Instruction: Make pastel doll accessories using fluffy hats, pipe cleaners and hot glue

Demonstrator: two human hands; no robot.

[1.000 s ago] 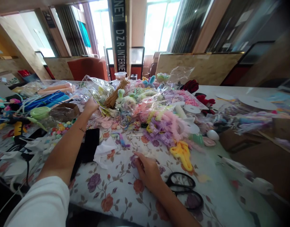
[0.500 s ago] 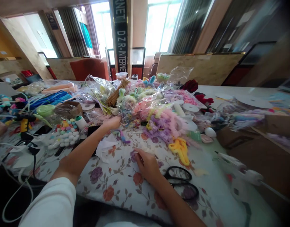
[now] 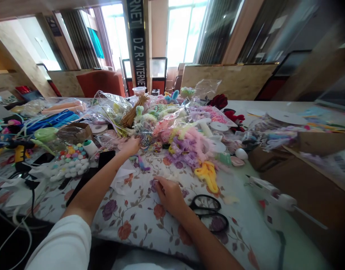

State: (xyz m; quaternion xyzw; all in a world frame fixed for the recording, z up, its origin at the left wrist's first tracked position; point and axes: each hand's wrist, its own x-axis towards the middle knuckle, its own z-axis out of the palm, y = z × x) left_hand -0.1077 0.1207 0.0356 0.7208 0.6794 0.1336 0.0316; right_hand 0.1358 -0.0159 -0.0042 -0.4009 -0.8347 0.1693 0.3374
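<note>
Your left hand (image 3: 132, 146) meets the near edge of the craft pile (image 3: 186, 148) mid-tabletop (image 3: 141, 219), its grip hidden | your right hand (image 3: 170, 194) nearer you, fingers curled, any hold impossible to tell | black scissors (image 3: 208, 215) beside your right forearm, yellow fuzzy bundle (image 3: 207, 175) ahead, glue gun (image 3: 274, 197) and cardboard box (image 3: 310, 187) crowding the right

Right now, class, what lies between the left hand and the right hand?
In the head view, a multicoloured strip lies on the floral cloth between the left hand and right hand.
</note>
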